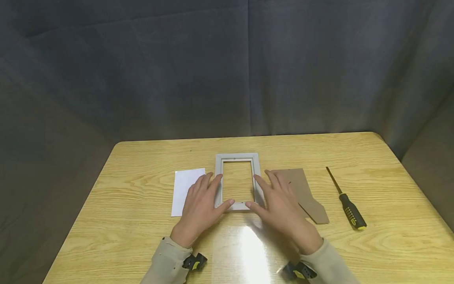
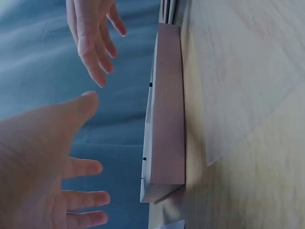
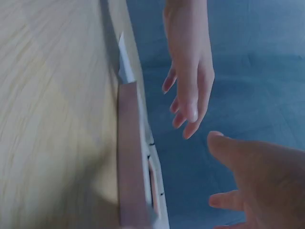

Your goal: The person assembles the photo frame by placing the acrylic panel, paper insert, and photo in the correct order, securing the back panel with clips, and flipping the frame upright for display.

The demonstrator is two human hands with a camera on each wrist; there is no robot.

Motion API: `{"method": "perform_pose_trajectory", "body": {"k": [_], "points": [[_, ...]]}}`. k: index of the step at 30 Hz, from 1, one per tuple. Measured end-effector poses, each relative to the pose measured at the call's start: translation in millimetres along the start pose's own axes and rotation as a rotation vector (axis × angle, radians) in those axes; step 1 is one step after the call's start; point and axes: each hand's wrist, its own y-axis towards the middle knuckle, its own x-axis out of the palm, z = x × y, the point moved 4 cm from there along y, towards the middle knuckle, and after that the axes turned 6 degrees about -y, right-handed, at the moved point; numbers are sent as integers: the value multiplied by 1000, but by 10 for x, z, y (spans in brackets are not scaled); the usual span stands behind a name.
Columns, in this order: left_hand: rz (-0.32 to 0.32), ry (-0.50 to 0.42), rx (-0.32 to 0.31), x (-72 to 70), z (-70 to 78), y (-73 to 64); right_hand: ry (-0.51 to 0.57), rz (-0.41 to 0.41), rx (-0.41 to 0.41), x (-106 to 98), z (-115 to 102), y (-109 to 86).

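Observation:
A light-colored rectangular picture frame lies flat at the middle of the table, its opening showing bare wood. Over its near left corner my left hand hovers with fingers spread. My right hand mirrors it at the near right corner. In the left wrist view the frame's side edge stands apart from my left thumb and fingers. The right wrist view shows the same edge, with both hands above it and holding nothing. Whether any fingertip touches the frame cannot be told from the head view alone.
White paper lies left of the frame, partly under my left hand. To the right is a brown backing board with a stand leg. Farther right lies a black-and-yellow screwdriver. A clear sheet with glare lies in front.

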Motion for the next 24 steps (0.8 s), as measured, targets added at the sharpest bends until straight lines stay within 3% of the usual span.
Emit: {"method": "perform_pose_trajectory", "body": {"k": [10, 13, 17, 20, 24], "points": [[6, 2, 23, -89, 81, -15, 29, 13, -129, -76, -251, -59], [-33, -46, 1, -143, 71, -12, 57, -33, -161, -50, -310, -79], [-124, -114, -79, -206, 10, -23, 75, -94, -217, 0, -385, -117], [-169, -118, -126, -230, -45, -30, 81, -121, -265, 31, -448, -148], [-190, -111, -136, -246, -76, -28, 80, -162, -297, 66, -526, -186]]}}
